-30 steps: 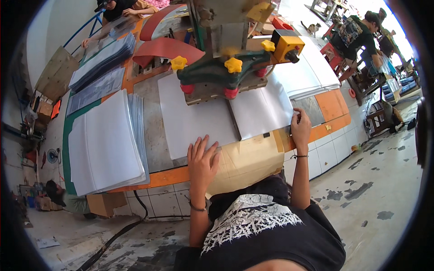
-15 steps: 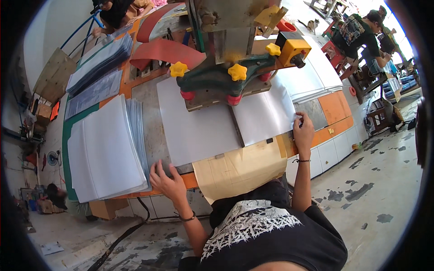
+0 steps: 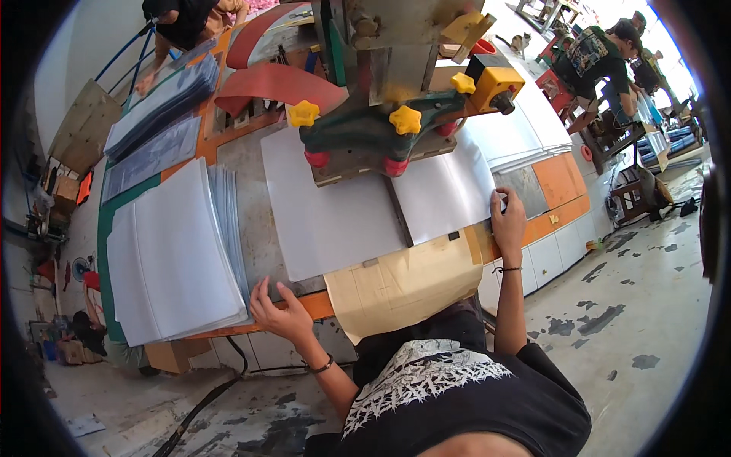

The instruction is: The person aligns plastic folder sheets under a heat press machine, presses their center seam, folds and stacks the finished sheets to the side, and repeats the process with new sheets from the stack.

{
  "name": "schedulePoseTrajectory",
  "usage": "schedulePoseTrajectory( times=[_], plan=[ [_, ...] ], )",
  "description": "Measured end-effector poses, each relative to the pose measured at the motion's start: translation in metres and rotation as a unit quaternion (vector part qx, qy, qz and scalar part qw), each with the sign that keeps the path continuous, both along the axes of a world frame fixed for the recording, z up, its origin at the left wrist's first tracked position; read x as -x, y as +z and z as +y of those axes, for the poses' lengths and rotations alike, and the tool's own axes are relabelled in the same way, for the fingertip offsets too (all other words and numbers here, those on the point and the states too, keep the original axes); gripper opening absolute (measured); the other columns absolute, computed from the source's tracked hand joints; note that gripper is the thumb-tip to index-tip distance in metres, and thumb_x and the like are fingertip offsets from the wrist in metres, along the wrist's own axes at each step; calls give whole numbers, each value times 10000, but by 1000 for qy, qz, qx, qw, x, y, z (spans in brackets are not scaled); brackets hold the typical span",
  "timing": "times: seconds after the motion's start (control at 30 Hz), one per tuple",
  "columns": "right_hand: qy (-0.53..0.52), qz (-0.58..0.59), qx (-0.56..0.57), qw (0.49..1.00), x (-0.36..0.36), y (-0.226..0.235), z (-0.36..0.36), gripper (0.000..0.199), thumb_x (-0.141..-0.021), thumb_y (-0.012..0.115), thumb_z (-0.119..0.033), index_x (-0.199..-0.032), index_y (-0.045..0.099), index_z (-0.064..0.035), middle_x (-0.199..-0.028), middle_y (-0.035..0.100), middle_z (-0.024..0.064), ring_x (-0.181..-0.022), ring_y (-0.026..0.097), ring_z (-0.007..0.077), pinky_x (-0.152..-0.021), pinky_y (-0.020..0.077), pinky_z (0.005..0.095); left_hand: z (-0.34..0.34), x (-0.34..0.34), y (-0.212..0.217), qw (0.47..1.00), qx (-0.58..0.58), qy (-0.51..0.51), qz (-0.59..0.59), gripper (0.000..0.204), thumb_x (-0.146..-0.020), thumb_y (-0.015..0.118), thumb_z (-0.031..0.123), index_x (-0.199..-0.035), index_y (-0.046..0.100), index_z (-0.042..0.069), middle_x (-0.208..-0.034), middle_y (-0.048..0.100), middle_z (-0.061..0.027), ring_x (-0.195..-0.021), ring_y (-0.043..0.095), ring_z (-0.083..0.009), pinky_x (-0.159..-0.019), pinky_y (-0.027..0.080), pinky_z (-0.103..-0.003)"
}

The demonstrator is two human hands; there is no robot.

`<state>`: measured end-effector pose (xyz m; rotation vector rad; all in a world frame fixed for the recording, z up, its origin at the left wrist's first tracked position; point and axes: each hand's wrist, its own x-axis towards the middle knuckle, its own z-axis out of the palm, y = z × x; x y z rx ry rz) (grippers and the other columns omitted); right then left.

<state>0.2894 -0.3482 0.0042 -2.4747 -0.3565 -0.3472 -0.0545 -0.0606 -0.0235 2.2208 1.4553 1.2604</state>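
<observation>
Left hand (image 3: pixel 278 311) now sits lower left by the sheet stack (image 3: pixel 171 255), fingers spread; right hand (image 3: pixel 508 221) pins the white sheet (image 3: pixel 335 206), fingers together.

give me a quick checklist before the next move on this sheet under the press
1. Left hand clear of the press head: ok, it rests at the table's front edge by the stack of clear sheets.
2. Right hand clear of the head: ok, it is at the right edge of the white sheet.
3. Sheet lying flat: ok.
4. Sheet squared under the head: cannot tell.
5. Brown paper hangs over the front edge: ok.
6. Other people nearby: ok, they stand apart.
</observation>
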Motion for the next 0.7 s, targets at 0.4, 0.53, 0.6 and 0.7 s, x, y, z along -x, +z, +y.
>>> schedulePoseTrajectory(
  times=[0.4,0.53,0.6,0.7],
  plan=[
    [9,-17,40,999,-4,-3,0,383,-1010,601,-370,-1216,641,-49,-1085,690,186,-1018,654,333,-883,506,441,1,-2,2,1000,-17,2,15,151,-936,650,172,-952,716,37,-1130,652,-111,-1082,600,-325,-906,473,-470],
    [11,-22,38,999,-4,-7,-2,395,-1008,604,-374,-1232,637,-50,-1090,689,179,-1021,644,332,-890,501,439,1,-2,0,1000,-13,-1,23,151,-938,638,162,-964,713,33,-1135,653,-113,-1086,599,-327,-909,474,-472],
    [22,-42,39,998,-4,-6,-1,391,-1006,607,-370,-1229,638,-51,-1078,689,175,-1023,639,333,-890,498,437,0,0,0,1000,0,-2,31,153,-939,630,155,-972,711,31,-1140,653,-120,-1096,597,-329,-912,474,-473],
    [15,-39,30,999,-3,-7,-4,383,-1006,607,-361,-1221,638,-46,-1075,689,171,-1022,636,337,-885,495,436,1,1,0,1000,-16,-12,21,171,-951,635,183,-977,713,33,-1139,657,-122,-1090,598,-329,-906,479,-467]
  ],
)
